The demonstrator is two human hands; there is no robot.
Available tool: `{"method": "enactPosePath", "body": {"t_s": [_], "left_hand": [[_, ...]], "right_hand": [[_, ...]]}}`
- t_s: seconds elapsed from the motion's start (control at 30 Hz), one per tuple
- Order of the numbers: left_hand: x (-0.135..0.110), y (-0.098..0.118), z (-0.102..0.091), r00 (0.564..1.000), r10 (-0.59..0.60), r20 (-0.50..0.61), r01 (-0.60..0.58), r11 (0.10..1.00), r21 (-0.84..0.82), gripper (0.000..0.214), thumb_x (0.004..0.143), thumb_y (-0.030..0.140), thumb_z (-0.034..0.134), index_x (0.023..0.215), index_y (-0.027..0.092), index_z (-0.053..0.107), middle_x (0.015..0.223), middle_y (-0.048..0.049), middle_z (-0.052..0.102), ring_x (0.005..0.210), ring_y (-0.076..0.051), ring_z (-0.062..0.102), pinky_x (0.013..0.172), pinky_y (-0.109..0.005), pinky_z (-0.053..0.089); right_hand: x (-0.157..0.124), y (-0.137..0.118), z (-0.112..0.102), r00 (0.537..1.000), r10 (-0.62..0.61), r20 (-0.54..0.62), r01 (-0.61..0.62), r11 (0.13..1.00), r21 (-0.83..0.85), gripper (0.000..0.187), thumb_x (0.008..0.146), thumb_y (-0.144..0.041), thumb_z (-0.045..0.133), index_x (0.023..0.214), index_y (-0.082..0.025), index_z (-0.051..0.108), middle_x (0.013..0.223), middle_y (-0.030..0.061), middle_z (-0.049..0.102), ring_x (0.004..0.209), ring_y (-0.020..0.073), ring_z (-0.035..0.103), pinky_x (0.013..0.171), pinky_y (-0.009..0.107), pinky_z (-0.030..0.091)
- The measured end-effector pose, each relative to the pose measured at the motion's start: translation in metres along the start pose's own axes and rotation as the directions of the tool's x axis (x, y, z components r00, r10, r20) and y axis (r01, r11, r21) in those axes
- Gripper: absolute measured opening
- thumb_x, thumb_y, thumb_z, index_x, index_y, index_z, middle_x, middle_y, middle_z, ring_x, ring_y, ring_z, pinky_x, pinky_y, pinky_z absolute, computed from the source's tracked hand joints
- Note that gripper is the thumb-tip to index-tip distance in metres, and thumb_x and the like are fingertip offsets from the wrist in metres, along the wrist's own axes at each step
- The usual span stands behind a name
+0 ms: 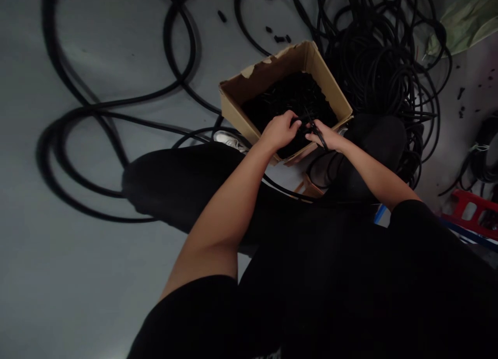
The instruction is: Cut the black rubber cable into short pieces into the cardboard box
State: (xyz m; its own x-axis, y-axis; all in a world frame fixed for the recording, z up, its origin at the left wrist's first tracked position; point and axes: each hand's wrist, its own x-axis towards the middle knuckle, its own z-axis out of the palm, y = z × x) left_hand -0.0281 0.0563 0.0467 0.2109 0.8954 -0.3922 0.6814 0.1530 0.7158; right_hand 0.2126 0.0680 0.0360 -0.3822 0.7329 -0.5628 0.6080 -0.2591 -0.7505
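Observation:
Over the open cardboard box [330, 84], my left hand [280, 129] is closed, its thumb and fingers pinching a thin black cable [296, 120]. Close beside it, my right hand [326, 136] is wrapped around black-handled scissors [319, 137]. Their blades point toward the left hand and blend into the dark background, so I cannot tell whether they touch the cable. Beneath both hands, a heap of short black pieces [288, 92] fills much of the box. The box's top edge is torn along its far side.
A big tangle of black cable [373, 63] lies right of the box. Loose cable loops [97, 107] spread over the grey floor at left. Small black pieces [279, 39] are scattered behind the box. A red plastic stool [465, 206] is at far right. My knees flank the box.

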Motion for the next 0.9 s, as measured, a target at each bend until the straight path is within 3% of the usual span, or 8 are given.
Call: {"method": "enactPosePath", "body": {"t_s": [0.13, 0.3, 0.63, 0.9], "left_hand": [[0.001, -0.001, 0.003, 1.000, -0.008, 0.012, 0.008, 1.000, 0.028, 0.041, 0.122, 0.032, 0.064, 0.157, 0.019, 0.082, 0.153, -0.0219, 0.090, 0.148, -0.044, 0.082, 0.130, -0.054, 0.062], [0.003, -0.003, 0.005, 0.999, 0.049, 0.007, -0.050, 0.998, 0.033, 0.039, 0.121, 0.031, 0.064, 0.152, 0.018, 0.085, 0.145, -0.0200, 0.092, 0.141, -0.042, 0.084, 0.126, -0.051, 0.064], [0.002, -0.005, -0.001, 0.995, 0.071, 0.067, -0.078, 0.991, 0.104, 0.042, 0.121, 0.029, 0.064, 0.151, 0.017, 0.090, 0.146, -0.0208, 0.093, 0.140, -0.043, 0.086, 0.124, -0.051, 0.064], [0.002, -0.004, -0.001, 0.993, 0.045, 0.107, -0.063, 0.983, 0.172, 0.045, 0.125, 0.029, 0.057, 0.153, 0.020, 0.091, 0.146, -0.0203, 0.094, 0.142, -0.042, 0.086, 0.122, -0.049, 0.066]], "right_hand": [[0.006, 0.011, -0.001, 0.999, -0.035, -0.008, 0.035, 0.999, 0.005, 0.055, 0.104, -0.052, 0.099, 0.137, -0.022, 0.066, 0.107, -0.0002, 0.066, 0.108, 0.0262, 0.068, 0.118, 0.050, 0.065], [0.008, 0.015, -0.001, 0.996, -0.090, -0.005, 0.090, 0.996, 0.011, 0.051, 0.106, -0.055, 0.097, 0.131, -0.024, 0.066, 0.101, -0.0015, 0.065, 0.102, 0.0256, 0.066, 0.109, 0.048, 0.066], [-0.001, -0.004, -0.003, 0.999, -0.034, -0.019, 0.034, 0.999, -0.013, 0.045, 0.106, -0.055, 0.096, 0.120, -0.022, 0.069, 0.095, -0.0029, 0.062, 0.098, 0.0226, 0.063, 0.102, 0.040, 0.058], [-0.010, -0.014, -0.001, 0.999, 0.022, -0.036, -0.022, 1.000, 0.005, 0.051, 0.112, -0.068, 0.091, 0.114, -0.025, 0.064, 0.089, -0.0034, 0.060, 0.088, 0.0193, 0.062, 0.081, 0.031, 0.053]]}}
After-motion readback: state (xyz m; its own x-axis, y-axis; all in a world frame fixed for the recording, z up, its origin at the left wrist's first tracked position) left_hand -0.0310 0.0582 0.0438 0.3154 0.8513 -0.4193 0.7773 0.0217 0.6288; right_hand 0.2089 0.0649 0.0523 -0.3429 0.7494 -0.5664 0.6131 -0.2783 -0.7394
